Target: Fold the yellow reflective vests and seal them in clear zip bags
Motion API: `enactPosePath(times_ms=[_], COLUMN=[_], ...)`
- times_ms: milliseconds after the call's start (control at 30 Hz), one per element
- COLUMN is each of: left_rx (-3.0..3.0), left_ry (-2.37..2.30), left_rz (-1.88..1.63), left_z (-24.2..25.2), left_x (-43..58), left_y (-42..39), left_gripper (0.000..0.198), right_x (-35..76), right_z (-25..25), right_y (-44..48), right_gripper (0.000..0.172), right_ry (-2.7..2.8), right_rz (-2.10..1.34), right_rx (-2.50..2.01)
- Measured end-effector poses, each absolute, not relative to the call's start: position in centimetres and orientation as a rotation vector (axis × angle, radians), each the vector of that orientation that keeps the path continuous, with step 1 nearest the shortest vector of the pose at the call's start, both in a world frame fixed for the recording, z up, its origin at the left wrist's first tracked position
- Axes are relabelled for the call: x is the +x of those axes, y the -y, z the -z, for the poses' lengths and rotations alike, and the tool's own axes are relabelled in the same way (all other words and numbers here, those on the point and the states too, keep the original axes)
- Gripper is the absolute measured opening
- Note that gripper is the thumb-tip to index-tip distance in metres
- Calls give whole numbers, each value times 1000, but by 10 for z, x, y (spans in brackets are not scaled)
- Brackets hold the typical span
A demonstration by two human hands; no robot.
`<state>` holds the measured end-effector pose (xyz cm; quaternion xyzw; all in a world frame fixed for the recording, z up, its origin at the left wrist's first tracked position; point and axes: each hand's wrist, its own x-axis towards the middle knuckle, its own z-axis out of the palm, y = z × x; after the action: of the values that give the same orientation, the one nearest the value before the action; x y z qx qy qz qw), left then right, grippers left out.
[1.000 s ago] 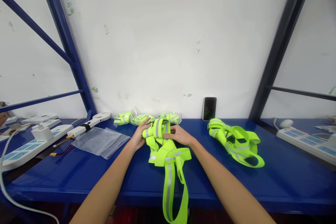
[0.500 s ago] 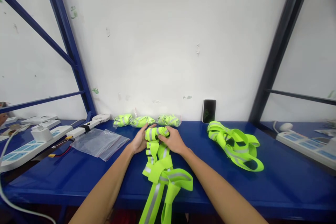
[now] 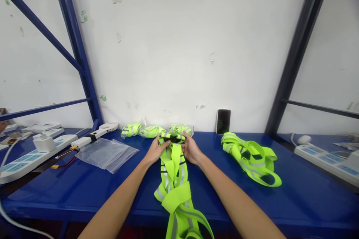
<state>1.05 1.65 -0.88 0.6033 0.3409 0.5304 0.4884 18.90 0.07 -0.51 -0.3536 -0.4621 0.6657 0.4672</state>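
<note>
Strap bundle [image 3: 176,198], neon yellow-green, silver-striped

Fluorescent yellow-green, flat webbing strap [image 3: 177,196], patterned with a lengthwise silver-grey stripe [image 3: 174,226]; glossy deep-blue flat tabletop [image 3: 84,186]; broad white wall [image 3: 174,44], flecked pale green; long white plastic power strip [image 3: 17,174] with light-blue socket panels [image 3: 21,164].
</note>
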Motion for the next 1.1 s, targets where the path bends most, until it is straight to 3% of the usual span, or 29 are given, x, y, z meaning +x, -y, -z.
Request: enactPosePath(times_ms=[100,233,333,500,767,900,1100], left_rx=[1375,1227,1133,1064,1161,1200,1329], left_ry=[-876,-873,-807,-582,-631,-754,-854], left_rz=[-1343,-1285,-1157,-895,-1088,-1133,-1156], left_z=[9,6,2,-1,9,12,13], left_x=[9,10,13,11,19,15,16], left_y=[-19,-17,-10,-3,-14,-18,-13], left_gripper=[47,49,49,48,35,40,40], right_x=[190,191,191,188,185,182,179], right_z=[4,7,9,13,19,20,23], right_y=[1,-3,-6,-9,-11,-8,-7], right_gripper=[58,37,28,30,34,29,32], right_ry=[1274,1490,1549,1374,1226,1343,1408], right_rz=[-1604,-1126,-955,-1122,-1242,-1235,-1054], right_rx=[-847,-925,-906,-897,-834,-901,-925])
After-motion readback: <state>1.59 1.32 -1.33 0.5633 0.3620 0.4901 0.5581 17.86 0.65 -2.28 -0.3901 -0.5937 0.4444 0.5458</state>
